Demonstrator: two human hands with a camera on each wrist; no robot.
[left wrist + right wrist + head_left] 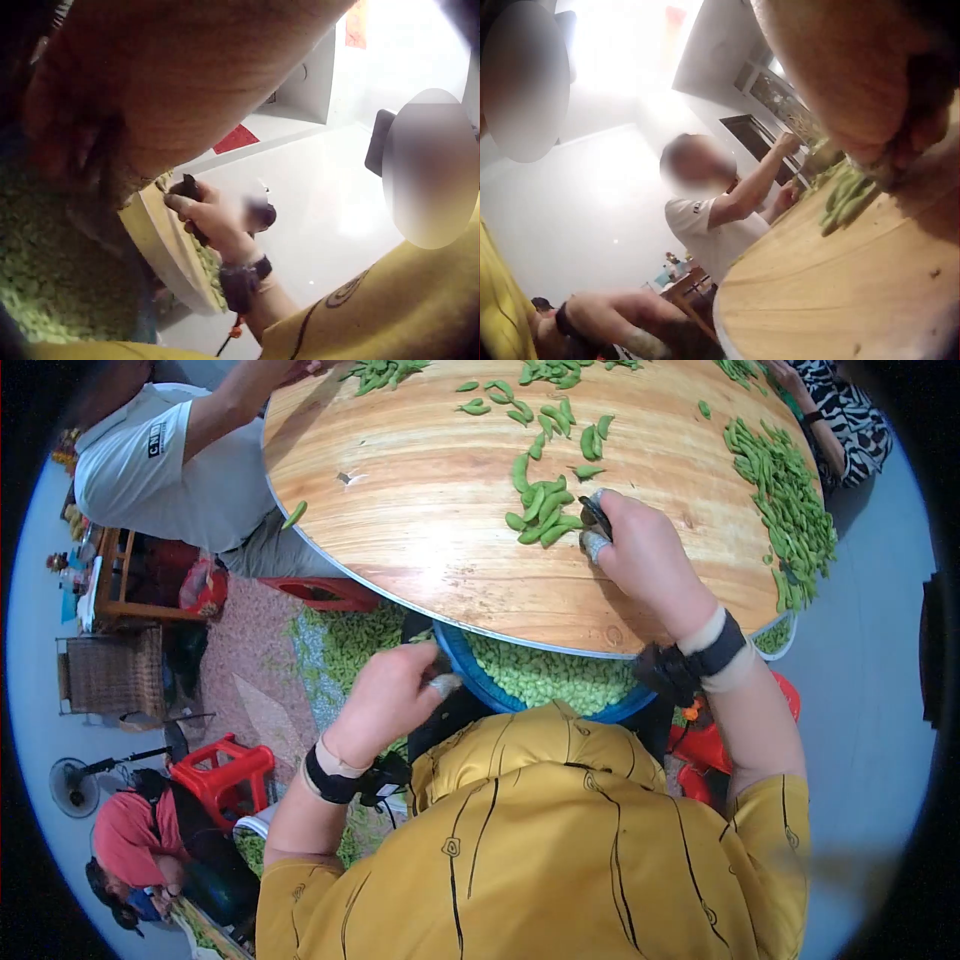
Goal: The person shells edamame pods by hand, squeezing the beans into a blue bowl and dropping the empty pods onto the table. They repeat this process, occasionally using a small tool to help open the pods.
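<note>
My right hand (645, 550) is over the round wooden table (430, 510), just right of a small pile of green pods (545, 510). Its thumb and forefinger are apart, with grey wrapping and something dark at the fingertips; whether that is worn or held is unclear. Loosely bent, my left hand (395, 695) hangs at the left rim of a blue basin (470, 680) of shelled green beans (550, 675), no pod visible in it. In the left wrist view the left hand (150, 97) is blurred above the beans.
A large pod heap (785, 510) lies along the table's right side. Someone in a white shirt (135, 455) sits at the left; a patterned sleeve (850, 420) shows at the right. Red stools (225, 770) and pods (350, 650) are on the floor.
</note>
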